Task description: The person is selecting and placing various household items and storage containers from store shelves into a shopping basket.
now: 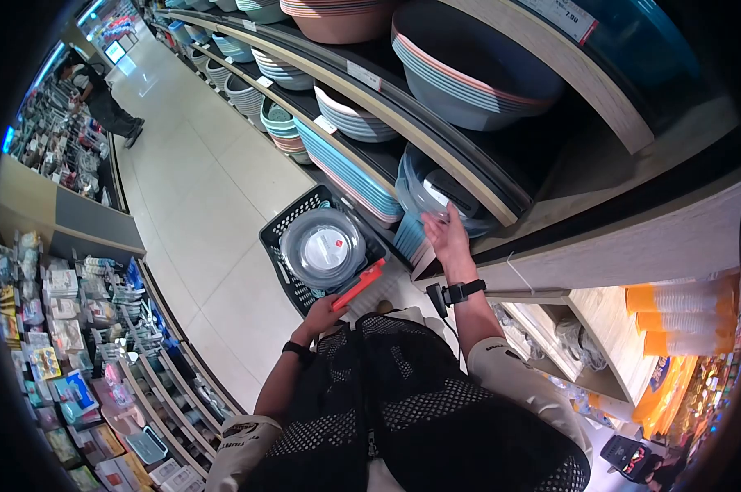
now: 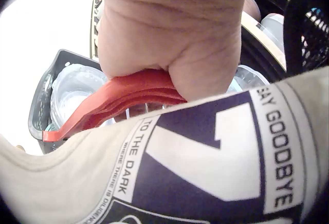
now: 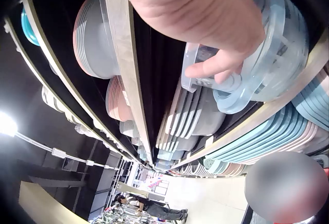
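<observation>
My left hand (image 1: pixel 325 313) grips the red handle (image 1: pixel 359 284) of a dark shopping basket (image 1: pixel 275 244); in the left wrist view the handle (image 2: pixel 128 87) runs under the palm (image 2: pixel 172 39). A clear round basin with a white label (image 1: pixel 322 248) lies in the basket. My right hand (image 1: pixel 448 240) reaches to the shelf at the clear basins (image 1: pixel 415 182), its fingers against the outside near the rim. In the right wrist view those fingers (image 3: pixel 208 69) lie extended over clear plastic, beside the stacked basins (image 3: pixel 288 49); the thumb's place is not plain there.
Shelves hold stacked grey basins (image 1: pixel 469 90), blue trays (image 1: pixel 346 168) and bowls (image 1: pixel 284 127). A tiled aisle (image 1: pixel 190 172) runs along the left, with racks of small goods (image 1: pixel 84 312) beyond. A person (image 1: pixel 104 94) stands far up the aisle. Orange-wrapped cups (image 1: pixel 682 320) are at right.
</observation>
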`<control>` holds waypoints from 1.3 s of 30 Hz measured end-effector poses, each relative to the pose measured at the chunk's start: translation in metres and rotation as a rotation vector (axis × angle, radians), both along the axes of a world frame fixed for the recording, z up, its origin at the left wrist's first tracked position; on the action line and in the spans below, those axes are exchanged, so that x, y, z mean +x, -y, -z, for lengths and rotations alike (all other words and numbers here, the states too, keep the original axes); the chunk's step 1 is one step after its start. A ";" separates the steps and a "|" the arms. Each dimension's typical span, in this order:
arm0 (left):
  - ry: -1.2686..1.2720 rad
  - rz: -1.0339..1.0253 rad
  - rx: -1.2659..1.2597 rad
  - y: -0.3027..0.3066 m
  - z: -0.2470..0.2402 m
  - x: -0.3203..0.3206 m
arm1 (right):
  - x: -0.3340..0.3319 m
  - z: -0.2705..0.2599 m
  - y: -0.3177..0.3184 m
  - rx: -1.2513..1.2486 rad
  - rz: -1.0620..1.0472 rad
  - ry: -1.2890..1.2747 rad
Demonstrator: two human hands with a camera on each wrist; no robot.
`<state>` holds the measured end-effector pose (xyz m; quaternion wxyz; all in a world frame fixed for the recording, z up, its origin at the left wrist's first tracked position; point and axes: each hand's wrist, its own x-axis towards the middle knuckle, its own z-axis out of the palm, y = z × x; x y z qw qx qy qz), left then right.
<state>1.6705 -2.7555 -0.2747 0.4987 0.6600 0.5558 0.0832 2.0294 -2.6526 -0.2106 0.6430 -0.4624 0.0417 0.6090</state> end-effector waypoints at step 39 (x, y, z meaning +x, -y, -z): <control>0.734 -0.673 0.109 -0.012 -0.161 -0.044 | -0.072 -0.037 0.079 0.214 -0.729 0.508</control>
